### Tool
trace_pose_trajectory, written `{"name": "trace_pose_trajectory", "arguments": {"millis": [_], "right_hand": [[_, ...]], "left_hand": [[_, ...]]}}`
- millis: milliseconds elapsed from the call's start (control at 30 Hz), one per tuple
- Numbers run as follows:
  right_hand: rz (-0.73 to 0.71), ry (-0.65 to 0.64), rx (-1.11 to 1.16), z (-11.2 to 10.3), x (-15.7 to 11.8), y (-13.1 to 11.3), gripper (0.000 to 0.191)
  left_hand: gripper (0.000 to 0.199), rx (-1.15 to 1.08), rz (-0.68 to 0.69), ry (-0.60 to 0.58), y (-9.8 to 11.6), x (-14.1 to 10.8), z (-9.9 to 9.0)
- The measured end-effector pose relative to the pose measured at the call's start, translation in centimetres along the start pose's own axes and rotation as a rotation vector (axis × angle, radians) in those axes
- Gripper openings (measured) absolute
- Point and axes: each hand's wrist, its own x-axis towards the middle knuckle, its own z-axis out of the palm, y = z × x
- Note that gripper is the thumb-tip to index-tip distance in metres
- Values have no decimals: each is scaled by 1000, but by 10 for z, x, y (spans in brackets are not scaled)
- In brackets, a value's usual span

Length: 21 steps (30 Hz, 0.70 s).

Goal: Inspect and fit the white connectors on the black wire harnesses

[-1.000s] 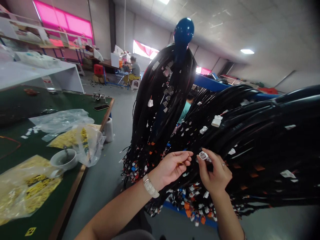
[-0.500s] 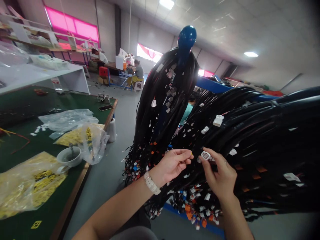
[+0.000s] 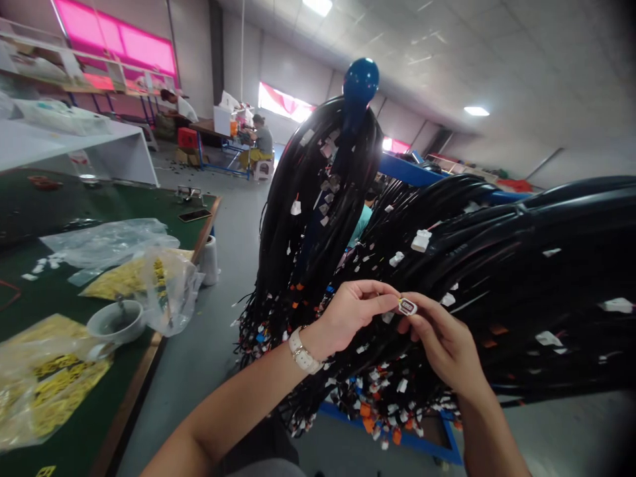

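Between the fingers of my right hand (image 3: 442, 338) is a white plastic connector (image 3: 407, 306), its open face turned toward me. My left hand (image 3: 355, 311), with a white watch on the wrist, pinches a tiny yellow piece (image 3: 399, 299) at the connector's left edge. Fingertips of both hands meet there, and whether the piece sits in the connector or only touches it I cannot tell. Just behind hang thick bundles of black cables (image 3: 318, 245) with white, orange and blue connectors on their ends.
A blue rack post with a round knob (image 3: 361, 81) carries the cables. To the left, a green table (image 3: 193, 232) holds bags of yellow pieces (image 3: 64, 377), a white cup (image 3: 116, 322) and a phone (image 3: 195, 215). People sit at benches further back.
My left hand has moved right, bringing the yellow piece from a gap away up to the connector. My right hand still holds the connector. The whole view has shifted slightly.
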Motion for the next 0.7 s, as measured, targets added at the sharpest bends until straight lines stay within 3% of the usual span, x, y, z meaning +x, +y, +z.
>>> {"name": "trace_pose_trajectory", "arguments": {"millis": [300,567,700], "right_hand": [[-15,-8,11,0,1,4,30],[-16,6,10,0,-3,4,30],[-27,32,-6,1,-4,4,30]], "left_hand": [[15,140,169,-32,-5,1,5],[22,184,157,39,-4,-2,9],[29,173,12,36,0,-3,8]]}}
